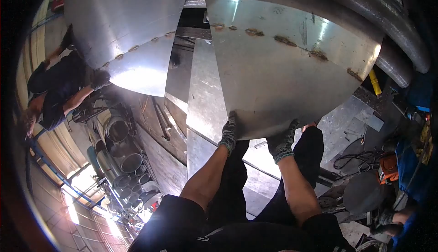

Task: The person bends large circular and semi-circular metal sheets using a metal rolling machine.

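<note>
Beyond both hands (228, 133) (283, 143); gripped metal sheet (285, 78).

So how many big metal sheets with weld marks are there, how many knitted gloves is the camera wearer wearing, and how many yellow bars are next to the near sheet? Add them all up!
Metal sheets with weld marks: 2
Camera wearer's knitted gloves: 2
Yellow bar: 1
Total: 5

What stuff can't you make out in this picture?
Left hand and right hand, head view: some fingers hidden by the sheet.
Sheet's underside, head view: faces away.
Second sheet, head view: top cut off by the picture's edge.
Shirt mark, head view: too small to read.
</note>
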A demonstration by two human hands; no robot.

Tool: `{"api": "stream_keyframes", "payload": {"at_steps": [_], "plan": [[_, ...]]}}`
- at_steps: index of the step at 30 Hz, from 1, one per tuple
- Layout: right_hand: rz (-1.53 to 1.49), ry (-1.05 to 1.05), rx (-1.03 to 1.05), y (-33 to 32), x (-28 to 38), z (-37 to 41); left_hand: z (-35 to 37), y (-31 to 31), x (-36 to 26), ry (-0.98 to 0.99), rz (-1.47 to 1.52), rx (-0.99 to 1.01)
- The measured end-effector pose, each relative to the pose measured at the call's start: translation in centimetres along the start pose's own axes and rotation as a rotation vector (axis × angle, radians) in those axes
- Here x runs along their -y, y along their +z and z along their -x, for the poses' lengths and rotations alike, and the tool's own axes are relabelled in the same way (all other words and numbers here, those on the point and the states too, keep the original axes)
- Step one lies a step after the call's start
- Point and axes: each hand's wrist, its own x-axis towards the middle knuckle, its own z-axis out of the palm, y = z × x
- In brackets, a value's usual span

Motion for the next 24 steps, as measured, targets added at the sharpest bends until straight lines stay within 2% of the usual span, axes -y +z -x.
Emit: {"api": "stream_keyframes", "payload": {"at_steps": [3,10,13,15,18,24], "plan": [[0.041,0.011,-0.074,1.2,0.9,0.7,-0.1,0.8,0.1,-0.041,0.146,-0.008],[0.056,0.072,-0.066,2.1,2.7,1.2,1.4,2.2,-1.5,-0.125,0.131,-0.03],[0.048,0.076,-0.059,2.2,3.3,1.0,1.2,3.0,-1.2,-0.066,0.19,-0.06],[0.028,0.079,-0.06,2.5,3.6,0.9,0.9,3.0,-1.3,-0.161,0.167,-0.024],[0.04,0.087,-0.061,3.0,4.3,0.7,0.6,3.8,-0.8,-0.095,0.206,-0.075],[0.119,0.109,0.109,1.2,5.2,-0.7,-0.3,4.2,-0.4,-0.11,0.159,-0.04]]}}
